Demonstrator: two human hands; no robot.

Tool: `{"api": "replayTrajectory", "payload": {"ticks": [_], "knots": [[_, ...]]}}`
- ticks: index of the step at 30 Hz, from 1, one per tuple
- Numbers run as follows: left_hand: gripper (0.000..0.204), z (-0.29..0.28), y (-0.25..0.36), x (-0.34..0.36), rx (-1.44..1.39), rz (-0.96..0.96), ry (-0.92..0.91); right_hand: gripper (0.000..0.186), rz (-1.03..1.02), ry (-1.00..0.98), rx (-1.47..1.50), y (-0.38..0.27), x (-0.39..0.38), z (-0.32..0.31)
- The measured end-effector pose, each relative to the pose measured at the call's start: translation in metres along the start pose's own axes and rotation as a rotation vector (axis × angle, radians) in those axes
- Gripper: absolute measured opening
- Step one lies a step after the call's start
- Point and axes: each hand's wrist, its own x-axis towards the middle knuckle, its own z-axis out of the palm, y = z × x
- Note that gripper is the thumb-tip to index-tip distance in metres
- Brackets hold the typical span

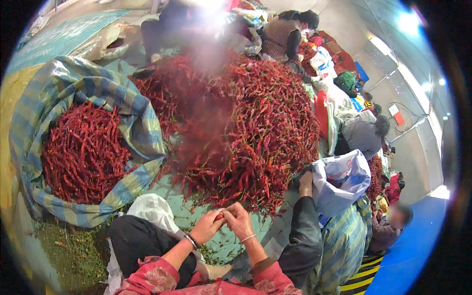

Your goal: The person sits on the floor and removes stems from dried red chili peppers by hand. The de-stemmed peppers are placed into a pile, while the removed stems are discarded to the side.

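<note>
Red chili (219,216), pinched in grip of left hand (206,229) and right hand (240,222), blurry-printed white bag (339,198)

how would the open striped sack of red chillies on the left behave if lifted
The striped sack would probably be floppy, since its rim sags in soft folds. It may be light for its bulk, as the red chillies inside look slim and loosely heaped. Lifted by one side, it could spill, its mouth being wide open.

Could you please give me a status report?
Left grip: pinching red chili, mostly hidden. Right grip: touching left. Chili heap: just ahead. Nothing visibly blocking.
</note>
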Motion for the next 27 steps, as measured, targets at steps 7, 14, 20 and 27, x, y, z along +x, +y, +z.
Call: {"api": "replayTrajectory", "payload": {"ticks": [7,14,20,27], "knots": [[0.019,-0.015,0.013,0.003,0.032,-0.25,-0.18,0.018,-0.318,0.165,-0.506,0.007,-0.004,0.009],[0.014,-0.016,0.006,0.008,-0.156,-0.276,-0.246,0.026,-0.204,0.334,-0.351,0.03,0.03,0.021],[0.009,-0.02,0.024,0.007,-0.407,-0.363,-0.193,0.029,-0.111,-0.117,-0.644,0.027,0.056,-0.044],[0.017,-0.031,0.033,0.019,-0.401,-0.398,0.225,0.031,-0.492,0.358,-0.866,-0.072,0.142,-0.017]]}}
